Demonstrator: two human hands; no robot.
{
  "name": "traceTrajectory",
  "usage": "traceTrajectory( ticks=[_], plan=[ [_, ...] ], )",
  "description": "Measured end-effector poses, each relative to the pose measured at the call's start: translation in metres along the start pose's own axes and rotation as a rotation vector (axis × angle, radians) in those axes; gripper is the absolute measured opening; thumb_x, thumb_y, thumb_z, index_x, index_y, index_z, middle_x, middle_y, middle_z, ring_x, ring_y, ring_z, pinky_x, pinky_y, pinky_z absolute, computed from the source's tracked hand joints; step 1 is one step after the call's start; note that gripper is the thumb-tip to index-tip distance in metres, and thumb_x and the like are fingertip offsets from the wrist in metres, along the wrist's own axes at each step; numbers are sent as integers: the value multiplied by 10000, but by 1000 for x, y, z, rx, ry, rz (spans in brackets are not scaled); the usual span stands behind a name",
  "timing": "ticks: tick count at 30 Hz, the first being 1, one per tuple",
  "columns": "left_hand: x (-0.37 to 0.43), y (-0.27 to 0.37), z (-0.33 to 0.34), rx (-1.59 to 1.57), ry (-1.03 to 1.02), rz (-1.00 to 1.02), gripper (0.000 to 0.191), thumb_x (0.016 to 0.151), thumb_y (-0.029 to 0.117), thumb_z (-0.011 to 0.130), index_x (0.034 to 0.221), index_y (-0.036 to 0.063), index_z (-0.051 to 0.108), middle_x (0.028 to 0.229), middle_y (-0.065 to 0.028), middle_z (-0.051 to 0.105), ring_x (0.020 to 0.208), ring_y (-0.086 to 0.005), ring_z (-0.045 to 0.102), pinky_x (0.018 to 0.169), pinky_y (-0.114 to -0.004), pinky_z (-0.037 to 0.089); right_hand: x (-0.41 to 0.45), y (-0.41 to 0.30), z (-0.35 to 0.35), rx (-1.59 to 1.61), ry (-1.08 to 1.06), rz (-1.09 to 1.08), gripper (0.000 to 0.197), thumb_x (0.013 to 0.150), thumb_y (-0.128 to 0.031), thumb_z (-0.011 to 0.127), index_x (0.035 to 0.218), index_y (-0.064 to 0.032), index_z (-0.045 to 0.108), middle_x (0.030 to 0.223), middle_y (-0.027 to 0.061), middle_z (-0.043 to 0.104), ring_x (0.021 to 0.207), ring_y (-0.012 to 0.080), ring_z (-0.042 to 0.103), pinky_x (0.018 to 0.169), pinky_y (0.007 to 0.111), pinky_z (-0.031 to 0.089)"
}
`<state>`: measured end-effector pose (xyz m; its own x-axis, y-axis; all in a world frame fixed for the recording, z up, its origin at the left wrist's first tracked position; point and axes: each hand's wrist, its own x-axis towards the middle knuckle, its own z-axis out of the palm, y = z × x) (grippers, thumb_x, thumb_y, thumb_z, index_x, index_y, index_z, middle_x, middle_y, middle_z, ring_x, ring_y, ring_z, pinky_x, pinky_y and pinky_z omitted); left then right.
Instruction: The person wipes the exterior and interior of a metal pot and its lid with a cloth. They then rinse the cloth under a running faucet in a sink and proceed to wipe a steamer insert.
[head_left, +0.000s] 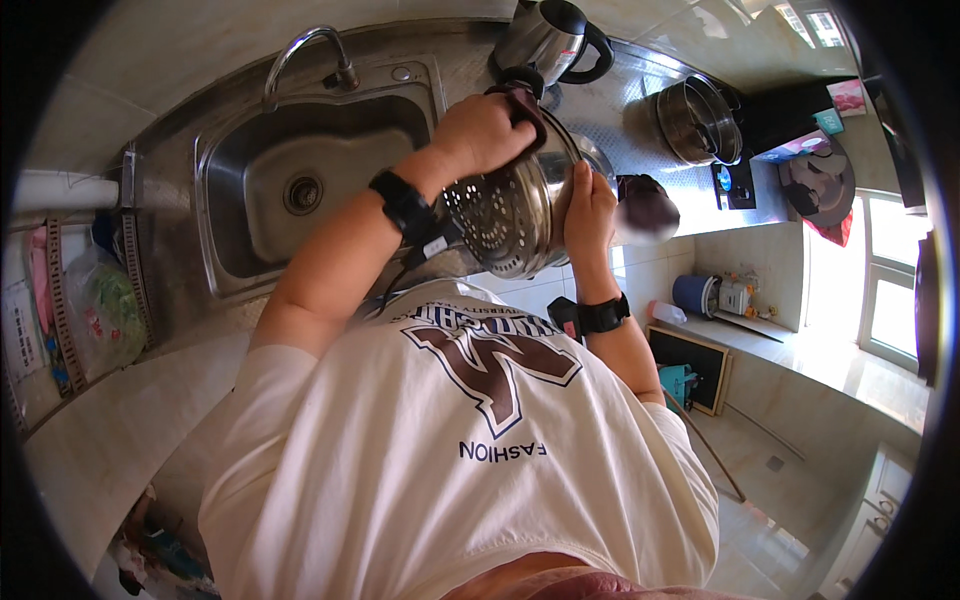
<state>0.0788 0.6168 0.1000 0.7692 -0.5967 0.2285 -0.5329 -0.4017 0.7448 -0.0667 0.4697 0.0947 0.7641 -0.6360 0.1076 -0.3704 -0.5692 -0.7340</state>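
A stainless steel steamer basket (499, 217) is held tilted on its side at the counter's front edge, its perforated base facing the sink. My left hand (484, 139) grips a dark maroon cloth (534, 120) against the upper rim. My right hand (589, 214) clasps the basket's side near the front, thumb pointing up along the metal. Just right of that hand is a dark maroon item (646, 206), partly blurred; I cannot tell what it is. The basket's far side is hidden from me.
Left of the basket is a steel sink (304, 195) with a curved faucet (307, 37). An electric kettle (551, 37) stands close behind my left hand. Steel pots (697, 120) sit farther right on the counter. A low ledge (825, 360) runs below the window.
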Motion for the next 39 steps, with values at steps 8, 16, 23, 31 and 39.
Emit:
traceTrajectory(
  ticks=[8, 16, 23, 31, 39],
  plan=[
    [-68, 34, 40, 92, 106, 582, 655, 802, 349, 611, 1392, 106, 462, 1505, -162, 324, 1403, -431, 223, 1118, -621, 158, 25, 49, 13, 498, 10, 8, 432, 1003, -360, 484, 858, 14, 644, 684, 129, 633, 606, 214, 570, 589, 381, 450],
    [-20, -61, 92, -556, 447, -15, 636, 811, 260, 605, 1379, 47, 415, 1404, -238, 419, 1316, -488, 321, 1115, -589, 221, 10, 20, 4, 230, 70, 102, 463, 996, -388, 495, 813, 19, 618, 623, 70, 556, 580, 176, 484, 563, 356, 399],
    [-76, 30, 80, -40, 247, 163, 418, 810, 235, 547, 1110, -43, 634, 1516, -265, 251, 1396, -494, 200, 1123, -593, 199, 21, 50, 9, 245, 88, 153, 451, 999, -365, 500, 823, 26, 643, 652, 62, 574, 612, 142, 499, 593, 321, 419],
    [-24, -74, 112, -238, 277, -95, 566, 863, 204, 498, 1387, 4, 419, 1558, -248, 145, 1428, -440, 179, 1126, -587, 207, 27, 32, 9, 346, 126, 140, 465, 1005, -364, 496, 817, 39, 634, 671, 5, 557, 614, 101, 459, 568, 289, 402],
    [-61, -94, 105, -96, 140, 2, 449, 868, 193, 489, 1242, -50, 529, 1249, -313, 514, 1224, -485, 425, 1053, -530, 336, 27, 2, 3, 784, 13, 409, 356, 1000, -341, 527, 926, -4, 615, 836, 28, 619, 745, 135, 594, 680, 294, 509]
  ],
)
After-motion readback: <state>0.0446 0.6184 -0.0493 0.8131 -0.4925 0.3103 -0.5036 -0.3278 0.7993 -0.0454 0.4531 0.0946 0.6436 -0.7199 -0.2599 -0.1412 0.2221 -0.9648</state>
